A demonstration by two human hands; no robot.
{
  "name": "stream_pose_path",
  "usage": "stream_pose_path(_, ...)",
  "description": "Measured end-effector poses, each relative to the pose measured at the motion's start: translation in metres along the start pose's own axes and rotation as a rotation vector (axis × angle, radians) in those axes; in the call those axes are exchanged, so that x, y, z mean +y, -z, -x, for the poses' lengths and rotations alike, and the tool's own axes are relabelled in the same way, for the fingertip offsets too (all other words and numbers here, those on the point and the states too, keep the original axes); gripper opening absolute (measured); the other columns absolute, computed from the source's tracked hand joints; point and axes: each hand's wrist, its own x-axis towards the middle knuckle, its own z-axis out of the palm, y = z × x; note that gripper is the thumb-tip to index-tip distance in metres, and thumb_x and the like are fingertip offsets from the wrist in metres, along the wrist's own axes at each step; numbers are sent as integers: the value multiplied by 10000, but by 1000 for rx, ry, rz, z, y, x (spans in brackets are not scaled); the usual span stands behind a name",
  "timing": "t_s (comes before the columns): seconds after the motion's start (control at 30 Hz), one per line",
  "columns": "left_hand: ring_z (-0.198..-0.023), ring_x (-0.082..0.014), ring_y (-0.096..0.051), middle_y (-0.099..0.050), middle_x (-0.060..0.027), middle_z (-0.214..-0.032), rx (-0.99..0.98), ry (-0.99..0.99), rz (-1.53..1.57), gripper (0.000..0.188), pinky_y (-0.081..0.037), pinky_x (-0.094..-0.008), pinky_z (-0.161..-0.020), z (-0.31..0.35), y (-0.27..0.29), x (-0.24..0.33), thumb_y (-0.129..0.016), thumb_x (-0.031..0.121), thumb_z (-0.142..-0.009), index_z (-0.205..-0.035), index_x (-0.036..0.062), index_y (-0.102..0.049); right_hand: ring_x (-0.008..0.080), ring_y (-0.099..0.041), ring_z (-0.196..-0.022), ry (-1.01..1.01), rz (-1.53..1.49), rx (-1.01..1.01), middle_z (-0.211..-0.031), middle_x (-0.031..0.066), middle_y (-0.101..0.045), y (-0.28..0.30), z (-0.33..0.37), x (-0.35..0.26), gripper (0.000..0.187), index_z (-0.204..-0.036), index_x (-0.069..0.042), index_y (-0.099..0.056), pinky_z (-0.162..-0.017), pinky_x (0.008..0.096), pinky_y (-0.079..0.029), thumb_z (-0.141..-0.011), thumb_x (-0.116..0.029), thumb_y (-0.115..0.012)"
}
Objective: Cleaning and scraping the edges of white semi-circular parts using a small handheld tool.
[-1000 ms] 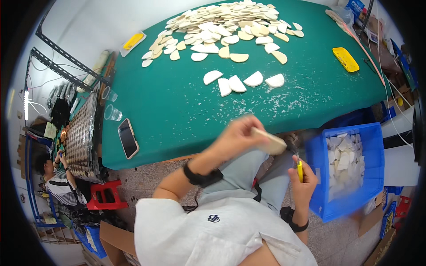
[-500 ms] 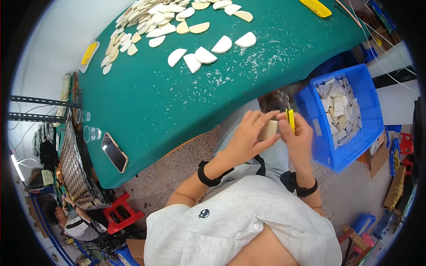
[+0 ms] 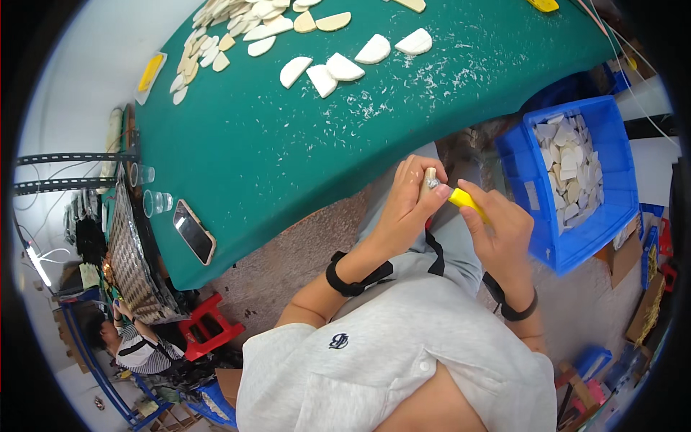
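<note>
Over my lap, beside the table's front edge, my left hand is closed around a small cream-coloured piece, its end poking up between thumb and fingers. My right hand grips a yellow-handled craft knife. The knife's front end points left at the piece, close to my left thumb; how far the blade touches it is too small to tell. On the green-covered table, several white half-round pieces lie in a loose row, with pale shavings scattered around them.
A heap of cream pieces covers the table's far left. To my right stands a blue crate holding similar pieces. A phone and clear plastic cups sit at the left edge. Behind them are a red stool and another person.
The knife has tipped from upright to slanting left, its front end now at the piece. My left hand has turned the piece so its narrow end shows. The whole view has shifted slightly.
</note>
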Motion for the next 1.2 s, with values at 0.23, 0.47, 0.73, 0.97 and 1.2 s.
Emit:
stream_pose_path(0.23,-844,-207,-397,-445,-60,-844,38,-8,-76,188,-327,-327,-785,0,-1,1,-504,245,-920,-919,57,-492,180,-457,-472,72,124,6,-615,24,-487,3,-1,-2,267,-1052,-101,-675,-456,295,-349,-802,-195,-672)
stream_pose_path(0.47,-805,-214,-403,-435,-77,-812,75,14,-115,217,-334,-330,-731,0,-2,-1,-547,246,-909,-866,40,-494,177,-453,-471,80,175,39,-620,19,-485,0,-2,-2,291,-1075,-109,-672,-454,293,-350,-798,-197,-677)
stream_pose_path(0.73,-785,-225,-393,-422,-79,-815,82,-108,-213,240,-334,-330,-717,-2,-1,0,-551,265,-907,-887,35,-487,180,-459,-467,56,129,31,-614,20,-490,-1,1,3,285,-1069,-118,-676,-451,291,-357,-803,-222,-674)
stream_pose_path(0.97,-783,-229,-389,-425,-81,-825,87,-138,-269,239,-334,-335,-714,-2,0,0,-547,274,-909,-899,43,-486,198,-448,-457,64,150,-2,-609,25,-490,2,1,1,268,-1053,-129,-678,-450,311,-349,-803,-226,-669)
stream_pose_path(1.2,-762,-240,-399,-432,-84,-770,121,-149,-334,248,-340,-345,-702,-1,0,-3,-565,271,-900,-847,37,-501,192,-446,-456,69,151,-21,-608,26,-487,2,1,1,255,-1041,-131,-679,-447,306,-346,-800,-213,-672)
